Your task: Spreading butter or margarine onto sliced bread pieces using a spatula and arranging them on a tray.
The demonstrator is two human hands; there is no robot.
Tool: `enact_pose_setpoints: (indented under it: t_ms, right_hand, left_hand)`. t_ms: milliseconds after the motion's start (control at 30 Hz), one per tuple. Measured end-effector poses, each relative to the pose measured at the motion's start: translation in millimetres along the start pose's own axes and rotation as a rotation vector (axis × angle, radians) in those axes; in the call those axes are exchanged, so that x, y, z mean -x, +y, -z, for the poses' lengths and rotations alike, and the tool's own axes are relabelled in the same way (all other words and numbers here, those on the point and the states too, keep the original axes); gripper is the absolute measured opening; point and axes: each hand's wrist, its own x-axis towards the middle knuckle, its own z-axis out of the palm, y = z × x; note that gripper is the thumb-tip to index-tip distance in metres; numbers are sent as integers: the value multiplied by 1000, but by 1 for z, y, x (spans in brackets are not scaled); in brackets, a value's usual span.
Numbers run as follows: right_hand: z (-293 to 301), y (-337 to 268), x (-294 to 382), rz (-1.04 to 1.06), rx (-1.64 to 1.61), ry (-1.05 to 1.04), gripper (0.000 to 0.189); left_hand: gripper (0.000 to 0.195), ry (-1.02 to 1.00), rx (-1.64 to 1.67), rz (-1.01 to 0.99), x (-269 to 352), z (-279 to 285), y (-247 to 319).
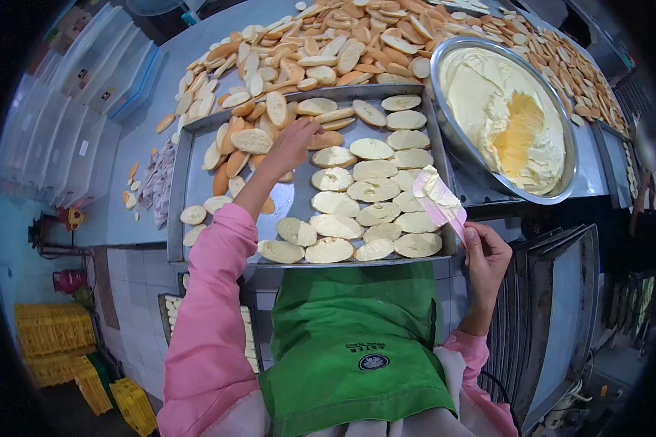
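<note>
My right hand (484, 251) grips the handle of a pink plastic spatula (437, 199) at the tray's right front corner. Pale cream is smeared on its blade. My left hand (295, 145) reaches into a metal baking tray (177, 188), its fingertips at some loose bread slices (325, 140); whether they grasp one is hidden. Rows of oval bread slices (373, 190), many with a pale spread on top, fill the tray's right side. A heap of bare slices (251, 141) lies in its left back part. A steel bowl (571, 158) of yellow cream (475, 76) is right of the tray.
A large pile of bread slices (350, 38) covers the table's back. A crumpled cloth (157, 185) and clear plastic bins (49, 131) are at left. Upright metal trays (552, 306) stand low on the right, yellow crates (54, 333) low on the left.
</note>
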Motion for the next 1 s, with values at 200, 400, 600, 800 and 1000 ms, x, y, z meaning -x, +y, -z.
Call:
enact_pose_setpoints:
  t_ms: [200,400,600,800,1000]
  right_hand:
    - [47,-36,-40,347,443,242,13]
    - [88,-84,-101,422,1207,219,14]
    - [64,-76,-176,527,1627,-127,12]
    - [75,-80,-208,310,1285,-528,18]
    - [119,-93,-185,-101,758,-411,25]
  left_hand:
    - [28,-64,13,68,8,15,-33]
    - [24,-82,6,245,23,36,-32]
    - [32,-163,-289,214,35,52,-49]
    - [56,-216,-105,253,42,46,-28]
    - [51,-186,-181,266,43,36,-30]
